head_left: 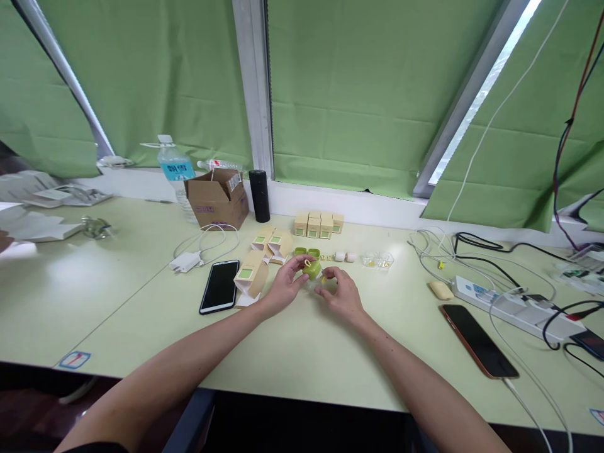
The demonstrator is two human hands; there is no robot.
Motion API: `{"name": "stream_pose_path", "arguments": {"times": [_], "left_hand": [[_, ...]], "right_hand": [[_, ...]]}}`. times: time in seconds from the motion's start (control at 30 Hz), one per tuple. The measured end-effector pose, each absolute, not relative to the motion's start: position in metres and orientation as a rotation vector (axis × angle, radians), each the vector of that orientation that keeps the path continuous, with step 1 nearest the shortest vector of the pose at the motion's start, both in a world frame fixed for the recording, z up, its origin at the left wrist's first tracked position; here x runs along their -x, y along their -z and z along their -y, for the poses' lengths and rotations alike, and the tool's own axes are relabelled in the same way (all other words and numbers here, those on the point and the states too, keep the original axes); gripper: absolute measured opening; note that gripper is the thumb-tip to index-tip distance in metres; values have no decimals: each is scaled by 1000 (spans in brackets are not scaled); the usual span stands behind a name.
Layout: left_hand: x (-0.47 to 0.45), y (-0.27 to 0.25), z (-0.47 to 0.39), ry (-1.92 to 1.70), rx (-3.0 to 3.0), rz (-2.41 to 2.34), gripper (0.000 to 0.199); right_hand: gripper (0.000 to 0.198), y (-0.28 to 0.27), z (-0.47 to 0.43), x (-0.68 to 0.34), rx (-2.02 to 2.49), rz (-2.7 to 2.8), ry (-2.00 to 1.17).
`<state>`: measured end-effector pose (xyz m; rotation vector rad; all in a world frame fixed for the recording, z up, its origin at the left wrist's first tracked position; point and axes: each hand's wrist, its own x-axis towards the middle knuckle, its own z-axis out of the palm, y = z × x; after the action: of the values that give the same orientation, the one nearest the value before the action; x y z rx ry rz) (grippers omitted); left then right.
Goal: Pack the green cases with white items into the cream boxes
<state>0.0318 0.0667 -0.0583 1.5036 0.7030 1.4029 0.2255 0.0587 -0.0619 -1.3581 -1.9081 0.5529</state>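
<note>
Between the fingers of my left hand is a small rounded green case with a yellow loop on top. My right hand is close beside it, thumb and fingertips bent together around something small, clear and yellowish that I cannot make out. Just behind my hands lie two green square case halves, several tiny yellow pieces, two small white cases and clear plastic packaging. An opened cream carton lies by my left wrist, with two more opened cartons behind it.
Several closed cream boxes stand near the window ledge. A phone, a charger, a cardboard box, a water bottle and a black cylinder are left. A second phone, power strip and cables are right.
</note>
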Motion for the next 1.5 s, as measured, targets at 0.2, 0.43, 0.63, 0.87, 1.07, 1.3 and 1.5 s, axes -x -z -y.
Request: {"name": "stream_pose_path", "arguments": {"times": [0.2, 0.43, 0.63, 0.87, 1.07, 1.3, 1.5], "left_hand": [[-32, 55, -63, -1388, -1560, -735, 34], [-31, 57, -63, -1364, -1610, -788, 34], [-30, 57, -63, -1341, -1652, -790, 33], [-30, 56, -60, -1331, -1634, -780, 33], [-30, 61, -63, -1347, -1643, -767, 54], [-41, 66, -58, -1289, -1630, -1036, 55], [-51, 65, -50, -1309, -1571, -1004, 46]], "right_hand": [[34, 60, -57, -225, 1362, 1899, -556], [34, 59, -56, -225, 1364, 1893, -541], [34, 58, -56, -225, 1353, 1900, -531], [35, 59, -55, -225, 1351, 1910, -496], [30, 56, -53, -224, 1402, 1876, -497], [28, 53, -51, -224, 1457, 1852, -429], [30, 56, -52, -223, 1428, 1893, -413]]}}
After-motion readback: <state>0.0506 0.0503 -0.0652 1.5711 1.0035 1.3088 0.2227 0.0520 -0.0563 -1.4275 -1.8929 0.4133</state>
